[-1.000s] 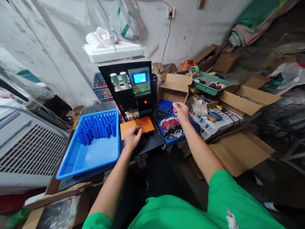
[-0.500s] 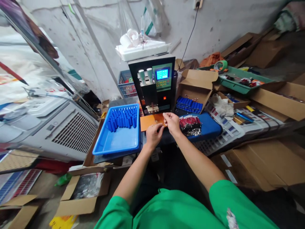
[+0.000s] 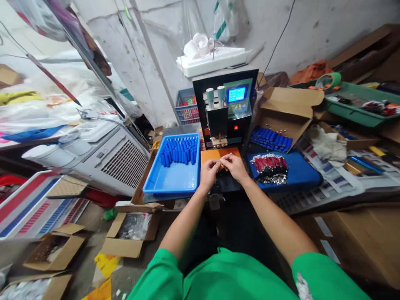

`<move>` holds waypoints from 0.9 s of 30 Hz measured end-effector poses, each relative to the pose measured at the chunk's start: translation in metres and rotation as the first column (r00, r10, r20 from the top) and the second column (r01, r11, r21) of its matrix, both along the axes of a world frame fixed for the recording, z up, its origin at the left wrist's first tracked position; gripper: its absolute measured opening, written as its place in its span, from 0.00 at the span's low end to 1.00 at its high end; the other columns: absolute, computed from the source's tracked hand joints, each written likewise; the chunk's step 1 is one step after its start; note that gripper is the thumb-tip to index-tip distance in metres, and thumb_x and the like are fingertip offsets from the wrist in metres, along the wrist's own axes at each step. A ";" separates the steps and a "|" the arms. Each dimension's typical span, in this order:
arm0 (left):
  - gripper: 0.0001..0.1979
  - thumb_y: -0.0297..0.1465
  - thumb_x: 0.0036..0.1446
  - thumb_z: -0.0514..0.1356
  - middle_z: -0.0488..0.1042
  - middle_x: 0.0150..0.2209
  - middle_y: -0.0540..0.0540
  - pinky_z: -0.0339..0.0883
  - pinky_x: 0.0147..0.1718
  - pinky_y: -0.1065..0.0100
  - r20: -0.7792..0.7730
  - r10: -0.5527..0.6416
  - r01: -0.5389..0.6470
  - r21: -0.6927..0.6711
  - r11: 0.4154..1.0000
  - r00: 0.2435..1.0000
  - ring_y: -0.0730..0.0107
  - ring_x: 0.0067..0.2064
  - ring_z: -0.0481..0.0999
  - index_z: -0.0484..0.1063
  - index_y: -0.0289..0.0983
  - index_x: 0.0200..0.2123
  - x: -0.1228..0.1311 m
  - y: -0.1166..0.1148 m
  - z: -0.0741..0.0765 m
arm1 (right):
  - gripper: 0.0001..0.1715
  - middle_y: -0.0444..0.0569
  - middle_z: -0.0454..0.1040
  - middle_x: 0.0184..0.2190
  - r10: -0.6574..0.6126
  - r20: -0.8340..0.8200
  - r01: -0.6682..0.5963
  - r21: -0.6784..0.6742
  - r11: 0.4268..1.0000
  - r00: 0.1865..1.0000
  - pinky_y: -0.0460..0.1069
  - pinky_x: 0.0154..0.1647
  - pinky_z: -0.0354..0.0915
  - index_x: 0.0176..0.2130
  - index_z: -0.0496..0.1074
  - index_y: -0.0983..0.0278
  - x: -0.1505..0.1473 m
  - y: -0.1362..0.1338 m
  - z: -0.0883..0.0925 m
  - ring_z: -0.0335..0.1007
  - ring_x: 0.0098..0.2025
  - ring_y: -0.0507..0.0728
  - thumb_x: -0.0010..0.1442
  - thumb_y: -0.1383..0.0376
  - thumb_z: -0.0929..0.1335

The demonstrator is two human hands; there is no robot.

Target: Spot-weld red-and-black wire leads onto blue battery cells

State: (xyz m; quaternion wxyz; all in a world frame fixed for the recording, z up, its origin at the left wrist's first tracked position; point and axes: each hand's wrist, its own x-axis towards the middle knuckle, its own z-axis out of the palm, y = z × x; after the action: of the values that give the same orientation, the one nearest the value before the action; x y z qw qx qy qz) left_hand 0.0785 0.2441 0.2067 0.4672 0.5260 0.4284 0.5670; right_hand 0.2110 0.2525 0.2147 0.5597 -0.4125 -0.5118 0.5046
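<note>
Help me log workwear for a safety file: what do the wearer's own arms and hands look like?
The left sleeve and right sleeve are short and bright green; the right one bears a blurred pale-grey patch. The left hand and right hand wear no gloves.

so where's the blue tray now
In the head view, the blue tray sits to the left of the person's left hand, beside the orange board, with blue cylinders inside.
</note>
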 end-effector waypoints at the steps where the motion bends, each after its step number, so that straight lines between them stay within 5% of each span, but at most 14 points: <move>1: 0.17 0.43 0.50 0.67 0.72 0.23 0.49 0.61 0.28 0.72 0.001 -0.004 0.004 -0.013 1.000 1.000 0.76 0.25 0.67 0.73 0.33 0.26 -0.001 0.000 -0.001 | 0.23 0.43 0.68 0.20 -0.003 0.024 0.002 0.006 1.000 1.000 0.46 0.22 0.58 0.29 0.73 0.66 -0.001 0.001 -0.001 0.59 0.21 0.50 0.49 0.48 0.74; 4: 0.16 0.42 0.52 0.65 0.72 0.24 0.49 0.61 0.28 0.71 -0.067 0.008 -0.009 -0.020 1.000 0.998 0.75 0.26 0.67 0.73 0.34 0.27 -0.006 0.000 -0.005 | 0.23 0.45 0.69 0.22 -0.018 0.093 0.016 0.024 1.000 0.996 0.48 0.25 0.60 0.29 0.74 0.66 -0.002 0.004 -0.006 0.62 0.23 0.51 0.49 0.48 0.73; 7: 0.11 0.38 0.57 0.62 0.75 0.29 0.46 0.66 0.34 0.69 -0.296 0.130 -0.113 0.073 0.991 0.946 0.70 0.31 0.72 0.74 0.35 0.32 -0.025 0.008 -0.003 | 0.24 0.47 0.70 0.22 -0.077 0.103 0.075 0.027 0.997 0.992 0.49 0.27 0.62 0.29 0.74 0.66 -0.001 0.012 -0.012 0.63 0.25 0.52 0.48 0.47 0.73; 11: 0.15 0.28 0.61 0.57 0.77 0.43 0.40 0.67 0.47 0.62 -0.718 0.333 -0.313 0.167 0.935 0.611 0.59 0.45 0.77 0.74 0.36 0.50 -0.068 0.027 0.008 | 0.28 0.47 0.70 0.22 -0.133 0.055 0.137 -0.065 0.988 0.990 0.49 0.26 0.63 0.30 0.73 0.66 0.001 0.024 -0.020 0.63 0.23 0.52 0.43 0.45 0.74; 13: 0.23 0.27 0.60 0.56 0.75 0.49 0.36 0.67 0.49 0.59 -0.865 0.275 -0.363 0.118 0.924 0.420 0.54 0.49 0.76 0.69 0.38 0.59 -0.087 0.039 0.011 | 0.29 0.47 0.71 0.22 -0.124 0.036 0.127 -0.109 0.986 0.992 0.49 0.25 0.64 0.30 0.73 0.66 0.002 0.027 -0.023 0.64 0.23 0.52 0.42 0.44 0.75; 15: 0.28 0.26 0.60 0.57 0.74 0.52 0.34 0.67 0.49 0.58 -0.931 0.167 -0.361 0.042 0.932 0.325 0.51 0.51 0.76 0.64 0.40 0.64 -0.097 0.049 0.009 | 0.30 0.48 0.71 0.23 -0.107 0.035 0.110 -0.113 0.987 0.994 0.49 0.25 0.66 0.30 0.74 0.67 0.002 0.029 -0.026 0.66 0.24 0.53 0.42 0.43 0.75; 18: 0.32 0.25 0.58 0.59 0.76 0.51 0.35 0.67 0.50 0.58 -0.943 0.085 -0.340 -0.032 0.940 0.323 0.52 0.52 0.76 0.61 0.41 0.65 -0.101 0.060 0.002 | 0.29 0.48 0.72 0.23 -0.098 0.072 0.103 -0.069 0.992 0.993 0.48 0.25 0.66 0.30 0.74 0.67 0.001 0.030 -0.030 0.67 0.24 0.53 0.44 0.44 0.75; 22: 0.23 0.26 0.56 0.62 0.78 0.45 0.39 0.68 0.48 0.59 -0.910 0.125 -0.383 -0.040 0.923 0.395 0.54 0.49 0.78 0.69 0.41 0.55 -0.099 0.064 -0.008 | 0.28 0.48 0.72 0.23 -0.106 0.089 0.110 -0.035 0.993 0.990 0.48 0.25 0.66 0.31 0.75 0.67 0.001 0.029 -0.031 0.66 0.24 0.52 0.46 0.44 0.74; 27: 0.21 0.25 0.50 0.66 0.79 0.40 0.41 0.70 0.49 0.58 -0.654 0.422 -0.484 0.097 0.870 0.627 0.57 0.44 0.79 0.73 0.38 0.50 -0.100 0.062 -0.004 | 0.28 0.46 0.70 0.22 -0.110 -0.016 0.108 -0.116 0.987 0.994 0.47 0.25 0.66 0.29 0.73 0.66 0.003 0.026 -0.023 0.65 0.23 0.51 0.42 0.45 0.75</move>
State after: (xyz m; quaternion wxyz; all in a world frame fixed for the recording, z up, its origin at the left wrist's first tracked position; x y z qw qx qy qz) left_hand -0.0216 0.3063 0.2032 0.1512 0.5445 0.7073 0.4248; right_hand 0.2139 0.2789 0.1921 0.5674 -0.4658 -0.4524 0.5064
